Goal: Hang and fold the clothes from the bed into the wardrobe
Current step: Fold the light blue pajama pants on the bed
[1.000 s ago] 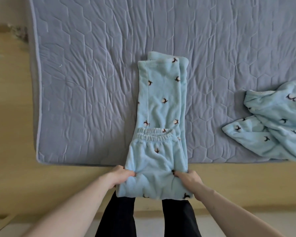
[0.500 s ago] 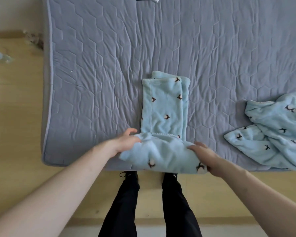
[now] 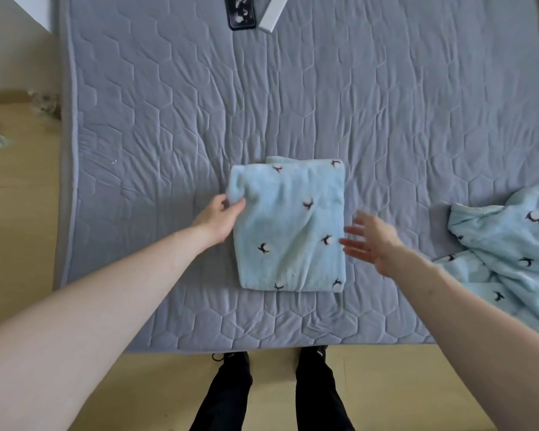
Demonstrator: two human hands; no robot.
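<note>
Here the folding step looks all but finished: the folded pyjama trousers (image 3: 290, 228) lie as a flat packet on the bed (image 3: 417, 119), near its front edge. The left hand (image 3: 220, 217) pinches the packet's upper left corner, while the right hand (image 3: 369, 242) hovers just beside its right edge, fingers spread and holding nothing. Next, presumably, both hands must slide under the packet and carry it flat to the wardrobe, which is out of view. Counted: one folded garment, one crumpled matching top (image 3: 511, 259) awaiting its turn, one phone (image 3: 241, 10).
</note>
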